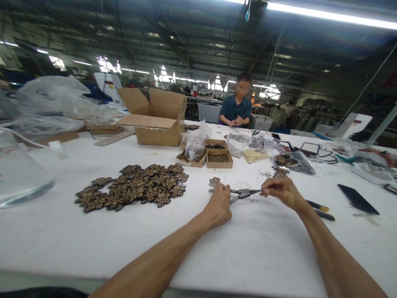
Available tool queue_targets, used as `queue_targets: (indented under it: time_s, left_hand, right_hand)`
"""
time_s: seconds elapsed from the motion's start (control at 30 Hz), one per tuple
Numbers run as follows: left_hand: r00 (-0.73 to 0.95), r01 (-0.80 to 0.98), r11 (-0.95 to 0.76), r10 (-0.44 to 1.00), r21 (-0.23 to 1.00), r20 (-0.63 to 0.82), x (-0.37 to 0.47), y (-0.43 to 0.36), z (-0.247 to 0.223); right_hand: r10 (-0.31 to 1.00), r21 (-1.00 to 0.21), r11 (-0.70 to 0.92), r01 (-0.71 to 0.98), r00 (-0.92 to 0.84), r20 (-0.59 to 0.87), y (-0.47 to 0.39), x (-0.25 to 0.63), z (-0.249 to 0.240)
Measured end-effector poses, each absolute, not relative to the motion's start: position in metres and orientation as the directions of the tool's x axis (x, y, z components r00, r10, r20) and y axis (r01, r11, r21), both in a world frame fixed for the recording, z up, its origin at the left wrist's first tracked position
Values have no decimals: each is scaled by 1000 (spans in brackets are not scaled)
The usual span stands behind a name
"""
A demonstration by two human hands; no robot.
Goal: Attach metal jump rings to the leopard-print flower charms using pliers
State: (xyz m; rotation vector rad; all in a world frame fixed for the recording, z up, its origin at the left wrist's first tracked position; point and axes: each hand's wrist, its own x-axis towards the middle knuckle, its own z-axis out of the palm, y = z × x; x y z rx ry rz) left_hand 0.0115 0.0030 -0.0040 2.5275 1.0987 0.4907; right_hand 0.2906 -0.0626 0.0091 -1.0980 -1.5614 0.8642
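Observation:
My left hand is closed round the handles of a pair of pliers, whose jaws point right. At the tip of the jaws, the fingers of my right hand are pinched together; what they hold there is too small to make out. A single leopard-print piece lies just beyond my left hand. Small metal bits are scattered on the white table under and behind the pliers. To the left spreads a heap of leopard-print, flower-shaped pieces with dark edges.
Behind the hands stand small cardboard trays of little parts, plastic bags and an open carton. A second tool with dark handles and a black phone-like slab lie right. Across the table is a person.

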Motion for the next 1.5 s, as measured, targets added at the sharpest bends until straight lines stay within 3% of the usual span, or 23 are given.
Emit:
queue_targets:
  time_s: [0.5, 0.83, 1.5]
  left_hand:
    - [666, 591, -661, 723, 462, 184, 11, 7, -6]
    - [643, 621, -637, 747, 457, 169, 12, 7, -4]
    - [644, 631, -657, 740, 414, 193, 14, 7, -6]
  right_hand:
    - [951, -922, 304, 238, -137, 278, -64, 294, 13]
    - [970, -961, 243, 132, -29, 241, -61, 298, 5]
    - [953, -940, 302, 160, -22, 302, -65, 294, 13]
